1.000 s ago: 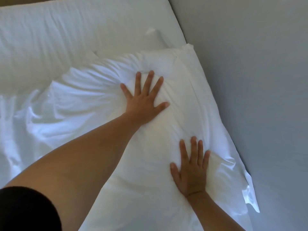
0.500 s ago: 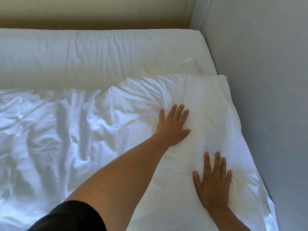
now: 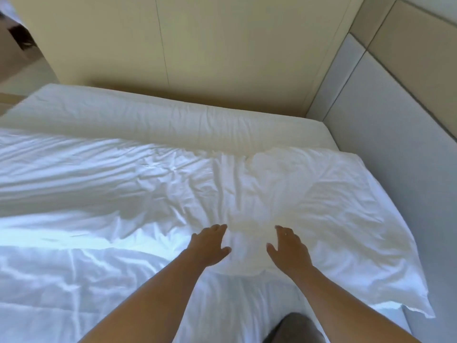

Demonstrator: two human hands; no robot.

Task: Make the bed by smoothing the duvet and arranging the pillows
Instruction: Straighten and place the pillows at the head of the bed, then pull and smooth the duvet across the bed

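— Where are your hands?

— From the head camera, my left hand [image 3: 210, 245] and right hand [image 3: 289, 250] hover side by side, fingers spread, grasping nothing, over the near edge of the white pillow [image 3: 321, 206].

— And the pillow?

— It lies at two o'clock on the wrinkled duvet [image 3: 99, 206], against the grey wall panel [image 3: 395, 144]. At twelve o'clock, a long white bolster [image 3: 160, 122] runs along the beige headboard [image 3: 197, 58].

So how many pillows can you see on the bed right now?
1: a white pillow lies on the bed's right side beside the grey wall. Others may be hidden under the duvet.
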